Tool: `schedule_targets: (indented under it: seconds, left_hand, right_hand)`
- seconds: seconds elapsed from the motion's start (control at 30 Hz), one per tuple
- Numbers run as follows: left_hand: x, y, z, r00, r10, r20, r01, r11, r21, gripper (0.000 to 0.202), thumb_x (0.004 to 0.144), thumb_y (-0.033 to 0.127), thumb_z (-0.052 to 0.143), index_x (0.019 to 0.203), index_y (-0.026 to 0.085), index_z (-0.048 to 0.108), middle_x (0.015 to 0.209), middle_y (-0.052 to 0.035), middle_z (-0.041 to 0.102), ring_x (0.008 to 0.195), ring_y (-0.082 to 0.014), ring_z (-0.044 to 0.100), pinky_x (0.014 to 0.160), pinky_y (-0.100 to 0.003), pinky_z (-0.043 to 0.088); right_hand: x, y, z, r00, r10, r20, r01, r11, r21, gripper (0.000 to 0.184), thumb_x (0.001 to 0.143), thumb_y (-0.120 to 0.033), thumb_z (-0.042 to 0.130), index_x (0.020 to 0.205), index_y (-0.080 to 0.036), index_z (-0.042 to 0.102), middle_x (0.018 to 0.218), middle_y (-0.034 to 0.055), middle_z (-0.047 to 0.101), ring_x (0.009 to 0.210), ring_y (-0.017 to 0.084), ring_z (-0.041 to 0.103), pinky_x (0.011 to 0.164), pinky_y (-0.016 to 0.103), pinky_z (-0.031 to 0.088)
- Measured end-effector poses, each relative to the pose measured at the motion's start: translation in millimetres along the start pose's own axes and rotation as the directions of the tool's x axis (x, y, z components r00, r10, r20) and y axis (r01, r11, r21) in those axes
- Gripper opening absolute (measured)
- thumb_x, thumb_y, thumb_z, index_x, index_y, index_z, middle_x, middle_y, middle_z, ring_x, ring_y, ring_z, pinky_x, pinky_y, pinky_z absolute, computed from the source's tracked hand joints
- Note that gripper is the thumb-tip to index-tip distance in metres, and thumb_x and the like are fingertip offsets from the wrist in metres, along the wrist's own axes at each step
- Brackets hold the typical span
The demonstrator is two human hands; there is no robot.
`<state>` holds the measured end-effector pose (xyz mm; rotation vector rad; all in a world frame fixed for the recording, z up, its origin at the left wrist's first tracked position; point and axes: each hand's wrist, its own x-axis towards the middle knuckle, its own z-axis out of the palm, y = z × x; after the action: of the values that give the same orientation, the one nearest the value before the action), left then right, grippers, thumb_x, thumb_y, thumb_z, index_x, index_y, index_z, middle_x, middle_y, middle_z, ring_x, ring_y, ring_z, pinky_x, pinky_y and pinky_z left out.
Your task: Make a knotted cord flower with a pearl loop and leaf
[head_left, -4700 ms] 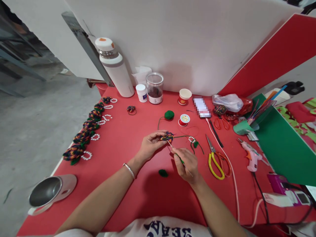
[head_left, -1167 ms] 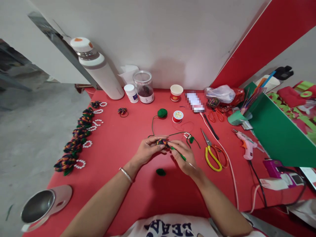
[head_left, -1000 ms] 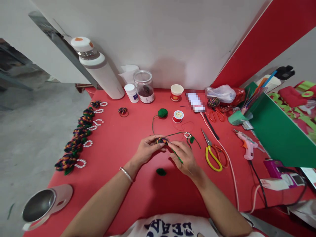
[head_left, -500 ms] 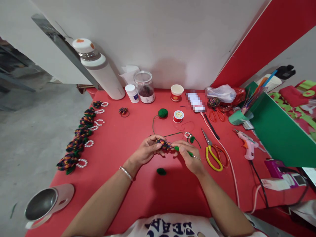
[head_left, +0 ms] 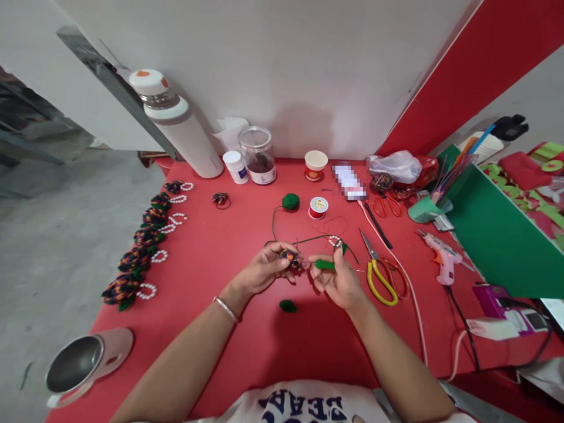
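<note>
Between the fingers of my left hand (head_left: 268,267) is a small multicoloured crocheted piece (head_left: 291,259) in dark, orange and red yarn. My right hand (head_left: 337,279) grips a crochet hook (head_left: 325,265) by its green handle, and the metal tip points left to the piece's right edge. Whether the tip is inside the stitches I cannot tell. Behind my hands lies a green yarn ball (head_left: 291,202) with its strand running toward them. A small green crocheted leaf (head_left: 288,306) rests on the table in front. Beyond my right hand is a ring of white beads (head_left: 335,241).
Yellow-handled scissors (head_left: 379,282) and a pink glue gun (head_left: 444,258) lie to the right. A thread spool (head_left: 318,207), paper cup (head_left: 315,165) and phone (head_left: 349,181) are farther back. Finished-looking crocheted pieces with beads (head_left: 134,258) line the left edge, near a mug (head_left: 117,346).
My right hand has turned, its palm side now showing more, and the hook lies more level. My left hand stays nearly in place with the crocheted piece.
</note>
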<state>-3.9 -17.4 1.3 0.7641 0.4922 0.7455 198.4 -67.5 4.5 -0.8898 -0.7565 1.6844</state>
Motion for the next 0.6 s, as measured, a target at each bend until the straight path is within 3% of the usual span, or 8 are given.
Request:
schedule_targets:
  seconds: [0.13,0.23,0.3,0.4,0.53,0.6]
  left_hand:
    - [2,0,1.2,1.000,0.010,-0.027,-0.010,1.000,0.000,0.030,0.079,0.026,0.080,0.104,0.015,0.067,0.097,-0.0105,0.074,0.079,-0.0227,0.074,0.063,-0.033,0.064]
    - [3,0,1.8,0.992,0.060,-0.110,-0.060,0.998,0.000,0.031,0.078,0.025,0.082,0.102,0.015,0.066,0.098,-0.0106,0.074,0.084,-0.0238,0.075,0.066,-0.032,0.063]
    - [4,0,2.7,0.982,0.086,-0.170,-0.085,0.996,0.017,0.031,0.076,0.024,0.083,0.101,0.015,0.065,0.100,-0.0106,0.074,0.091,-0.0247,0.074,0.073,-0.034,0.063]
    - [4,1,5.1,0.969,0.113,-0.220,-0.107,0.994,0.035,0.031,0.074,0.021,0.085,0.098,0.015,0.066,0.103,-0.0094,0.073,0.094,-0.0240,0.073,0.080,-0.036,0.063]
    - [5,0,7.0,0.958,0.174,-0.228,-0.167,0.985,0.048,0.030,0.073,0.021,0.085,0.093,0.016,0.064,0.106,-0.0074,0.072,0.103,-0.0255,0.071,0.082,-0.039,0.062]
    - [6,-3,6.4,0.948,0.217,-0.232,-0.203,0.976,0.082,0.029,0.075,0.023,0.084,0.094,0.017,0.063,0.108,-0.0073,0.072,0.105,-0.0252,0.070,0.085,-0.039,0.061]
  right_hand:
    - [-7,-11,1,0.975,-0.094,0.200,0.083,0.995,0.063,0.064,0.092,-0.074,0.041,0.085,-0.023,0.079,0.058,0.0017,0.056,0.049,0.012,0.051,0.038,0.021,0.038]
    - [-12,-20,-1,0.917,-0.127,0.378,0.160,0.985,-0.057,0.069,0.097,-0.070,0.033,0.074,-0.022,0.078,0.055,0.0024,0.055,0.051,0.013,0.053,0.042,0.024,0.042]
    - [-14,-21,-4,0.903,-0.104,0.418,0.176,0.975,-0.136,0.072,0.099,-0.067,0.029,0.073,-0.022,0.078,0.054,0.0027,0.055,0.050,0.013,0.053,0.045,0.026,0.045]
    - [-12,-18,-5,0.942,-0.080,0.325,0.143,0.974,-0.176,0.072,0.100,-0.066,0.026,0.078,-0.021,0.077,0.058,0.0022,0.056,0.048,0.012,0.051,0.048,0.026,0.046]
    - [-4,-15,-2,0.979,-0.138,0.149,0.167,0.965,-0.204,0.063,0.096,-0.067,0.042,0.068,-0.019,0.071,0.083,0.0064,0.065,0.065,0.014,0.061,0.061,0.030,0.053]
    - [-1,-12,0,0.987,-0.159,0.027,0.161,0.958,-0.239,0.053,0.094,-0.064,0.049,0.076,-0.019,0.070,0.080,0.0044,0.065,0.064,0.013,0.061,0.060,0.029,0.054]
